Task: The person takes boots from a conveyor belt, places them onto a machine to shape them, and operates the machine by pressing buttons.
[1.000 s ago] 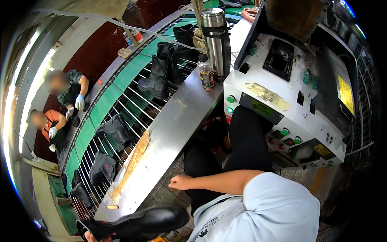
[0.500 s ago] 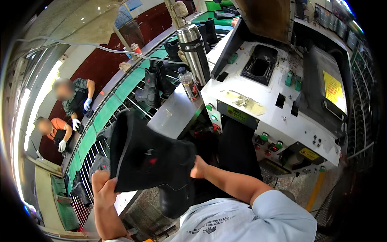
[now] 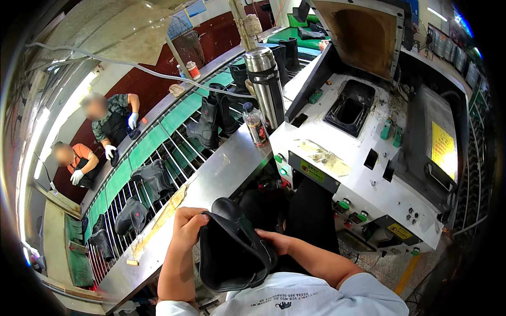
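A black boot (image 3: pixel 232 258) is held close to my body, its wide shaft opening tilted up toward me and its toe pointing away. My left hand (image 3: pixel 188 225) is closed on the rim of the shaft at the left, thumb over the edge. At the boot's right side, my right hand (image 3: pixel 275 242) grips the shaft; some of its fingers are hidden behind the boot. The inside of the shaft is dark, so its bottom cannot be made out.
Beyond a metal ledge (image 3: pixel 224 160), black boots (image 3: pixel 153 179) lie on a roller conveyor (image 3: pixel 176 150). A steel flask (image 3: pixel 265 87) and a bottle (image 3: pixel 255 125) stand by a white machine (image 3: pixel 311 134) with a raised lid (image 3: pixel 358 34). Two co-workers (image 3: pixel 113 118) sit across the conveyor.
The boot has come down and toward my body, turning so that its opening faces me. Both hands moved with it, the left one to the right. The view has shifted slightly.
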`<state>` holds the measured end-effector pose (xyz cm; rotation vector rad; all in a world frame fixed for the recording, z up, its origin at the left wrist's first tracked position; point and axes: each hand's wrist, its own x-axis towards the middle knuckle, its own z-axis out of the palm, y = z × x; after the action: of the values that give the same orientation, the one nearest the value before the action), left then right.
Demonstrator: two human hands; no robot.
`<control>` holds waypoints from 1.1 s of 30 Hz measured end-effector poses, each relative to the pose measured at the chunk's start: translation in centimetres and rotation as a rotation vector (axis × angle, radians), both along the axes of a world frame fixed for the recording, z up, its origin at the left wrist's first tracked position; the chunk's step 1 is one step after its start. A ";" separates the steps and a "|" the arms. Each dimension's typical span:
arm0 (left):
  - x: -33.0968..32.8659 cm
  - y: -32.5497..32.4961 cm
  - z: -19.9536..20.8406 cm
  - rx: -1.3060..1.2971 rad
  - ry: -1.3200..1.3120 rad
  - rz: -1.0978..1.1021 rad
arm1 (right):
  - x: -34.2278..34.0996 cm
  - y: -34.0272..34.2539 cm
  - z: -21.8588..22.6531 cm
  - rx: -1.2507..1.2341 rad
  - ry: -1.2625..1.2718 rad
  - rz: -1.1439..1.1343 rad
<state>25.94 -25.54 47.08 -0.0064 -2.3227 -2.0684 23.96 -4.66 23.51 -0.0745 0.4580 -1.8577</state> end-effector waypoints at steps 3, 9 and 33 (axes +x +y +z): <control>-2.2 -0.6 -1.3 0.022 -0.034 -0.083 | -1.1 -0.2 0.4 0.495 0.588 -0.297; -7.0 -0.9 -6.8 -0.059 -0.119 -0.142 | -4.3 -1.0 5.2 1.099 1.580 -0.835; 3.2 0.6 -13.9 -0.104 0.259 0.435 | -8.0 -12.0 8.2 0.763 0.610 -1.122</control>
<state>29.10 -24.91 33.20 0.1972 -2.0506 -1.6327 16.00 -16.69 31.67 0.1787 1.9012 -2.5573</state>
